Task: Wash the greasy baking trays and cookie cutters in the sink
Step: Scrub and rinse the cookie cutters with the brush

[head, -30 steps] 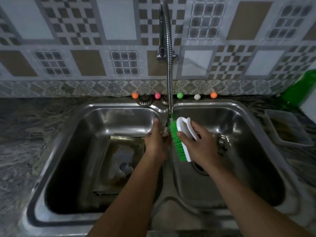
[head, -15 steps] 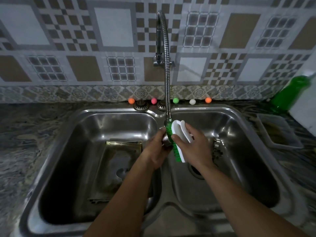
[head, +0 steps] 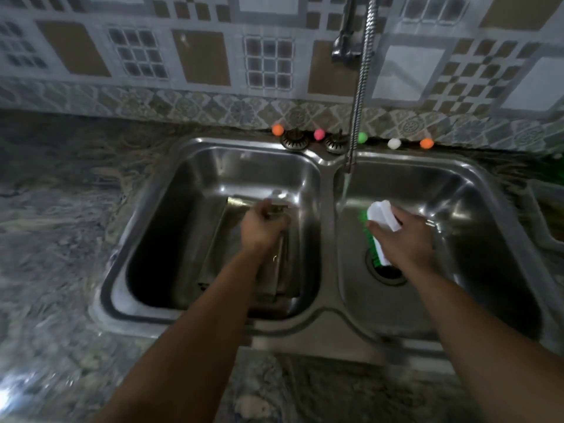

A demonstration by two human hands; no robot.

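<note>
A double steel sink (head: 326,303) fills the view. A greasy baking tray (head: 238,254) lies in the left basin, partly hidden by my left arm. My left hand (head: 262,227) hovers over the tray's far end, fingers curled round a small shiny metal piece (head: 277,206) that looks like a cookie cutter; it is blurred. Over the right basin, my right hand (head: 409,239) grips a white scrub brush with green bristles (head: 380,227), bristles facing left, above the drain (head: 386,270). A thin stream of water (head: 345,187) falls from the spring faucet (head: 361,87) between the two hands.
Small coloured balls (head: 277,130) and two drain plugs (head: 293,138) line the back rim. A dark marbled counter (head: 61,224) surrounds the sink. A clear plastic container (head: 546,215) sits at the far right edge, with something green (head: 560,164) behind it.
My left hand left the brush under the faucet and moved left over the tray, still holding the small metal piece. My right hand with the brush drew right and lower. The view swung left.
</note>
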